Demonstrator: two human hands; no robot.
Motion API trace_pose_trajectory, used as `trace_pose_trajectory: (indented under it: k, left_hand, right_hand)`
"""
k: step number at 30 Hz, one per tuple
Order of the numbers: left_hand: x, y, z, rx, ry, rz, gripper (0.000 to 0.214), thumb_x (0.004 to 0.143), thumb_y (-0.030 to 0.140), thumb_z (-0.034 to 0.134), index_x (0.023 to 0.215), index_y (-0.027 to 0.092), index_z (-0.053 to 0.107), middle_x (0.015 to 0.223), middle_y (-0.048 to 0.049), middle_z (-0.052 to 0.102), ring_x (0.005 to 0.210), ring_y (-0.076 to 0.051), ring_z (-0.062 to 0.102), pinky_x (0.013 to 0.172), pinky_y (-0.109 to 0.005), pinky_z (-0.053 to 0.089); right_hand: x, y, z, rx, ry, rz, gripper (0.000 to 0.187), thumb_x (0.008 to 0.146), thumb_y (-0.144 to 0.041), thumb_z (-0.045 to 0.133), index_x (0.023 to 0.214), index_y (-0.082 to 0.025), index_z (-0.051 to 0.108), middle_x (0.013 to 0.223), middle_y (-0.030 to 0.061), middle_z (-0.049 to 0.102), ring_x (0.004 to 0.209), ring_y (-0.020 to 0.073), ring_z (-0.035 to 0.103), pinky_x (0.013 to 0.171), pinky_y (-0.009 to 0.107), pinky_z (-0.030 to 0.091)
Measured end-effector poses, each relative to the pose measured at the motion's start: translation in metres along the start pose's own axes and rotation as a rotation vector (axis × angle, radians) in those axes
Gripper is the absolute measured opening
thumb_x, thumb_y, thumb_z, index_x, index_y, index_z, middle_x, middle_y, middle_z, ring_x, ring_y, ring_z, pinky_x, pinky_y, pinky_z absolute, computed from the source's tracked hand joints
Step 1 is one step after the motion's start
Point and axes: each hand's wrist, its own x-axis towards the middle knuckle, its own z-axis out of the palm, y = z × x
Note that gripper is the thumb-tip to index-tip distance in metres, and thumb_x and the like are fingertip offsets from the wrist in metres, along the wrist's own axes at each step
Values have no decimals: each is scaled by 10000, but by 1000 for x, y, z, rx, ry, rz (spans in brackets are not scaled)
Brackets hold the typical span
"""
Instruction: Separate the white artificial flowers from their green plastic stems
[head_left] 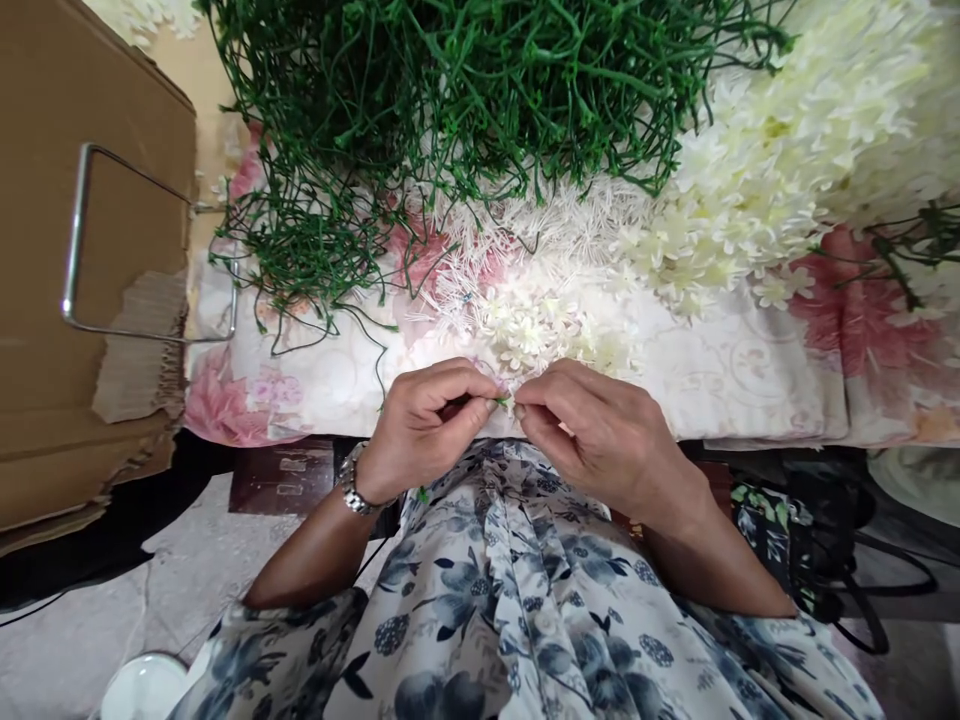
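My left hand (pixel 424 425) and my right hand (pixel 592 430) meet fingertip to fingertip at the near edge of a flowered cloth (pixel 720 370). The left hand pinches a thin green plastic stem (pixel 501 402). A small white piece is pinched in the right hand's fingers against the stem's end; I cannot make it out. Just beyond the hands lie a small heap of loose white artificial blossoms (pixel 540 330) and spiky white plastic sprigs (pixel 517 235). A metal wristwatch (pixel 352 485) is on my left wrist.
A big tangle of green plastic stems (pixel 450 90) fills the far middle. A mound of cream artificial flowers (pixel 810 130) lies at the far right. A cardboard box (pixel 82 270) with a bent metal wire frame (pixel 75 250) stands at the left. A white bowl (pixel 142 688) sits on the floor.
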Motion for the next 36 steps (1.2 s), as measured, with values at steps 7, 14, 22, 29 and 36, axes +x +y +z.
trace_pose_trajectory:
  k: [7,14,22,29,36]
  left_hand:
    - [-3,-1,2,240,-46,156,154,799,48,478,786,123,612,677,-1,561,631,-77,522,575,-190,419]
    - [-5,-3,5,392,-95,243,173,793,46,452,777,93,618,723,-59,616,693,-140,581,625,-255,469]
    - [-4,-1,9,376,-85,266,197,798,43,421,813,101,608,714,-50,599,676,-132,557,604,-250,472]
    - [-6,-4,15,366,-46,253,174,772,28,438,759,103,595,714,-61,610,679,-141,571,609,-257,485]
    - [-7,-3,18,384,12,254,164,770,43,442,780,119,587,709,-43,613,682,-133,573,621,-245,487]
  right_hand:
    - [-3,3,3,-7,-25,-10,86,850,-118,468,835,-126,552,757,41,574,724,117,550,658,235,449]
    - [-9,8,5,2,-30,-22,78,828,-85,487,852,-123,551,751,31,568,700,102,513,648,224,429]
    - [-11,10,8,56,15,-21,92,804,-51,507,850,-118,551,740,20,568,690,81,495,628,200,416]
    - [-15,12,14,29,51,4,122,798,-60,513,882,-144,543,726,3,559,684,86,516,612,203,419]
    - [-16,12,16,-43,71,15,129,793,-77,508,878,-171,534,708,-9,552,668,98,536,602,214,437]
